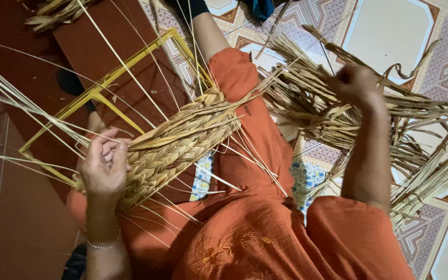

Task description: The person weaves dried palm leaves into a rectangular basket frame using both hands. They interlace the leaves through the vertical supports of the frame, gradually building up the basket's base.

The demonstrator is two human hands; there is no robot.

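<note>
Head view: patterned floor tiles point(436, 62) to the right of the woven mat point(182, 140), dark red surface to its left. Loose straw point(317, 103) partly hides the right hand point(356, 83); it looks closed, grip unclear. The mat lies across the orange lap point(255, 223) on a yellow frame point(105, 83), long axis running lower left to upper right. The left hand point(105, 166) clasps its lower-left end, fingers curled.

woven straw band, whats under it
Under the woven straw band lie the yellow metal frame and the person's orange-clad leg. The left hand grips its near end. The frame's far corner, behind the weave, is hidden.
</note>
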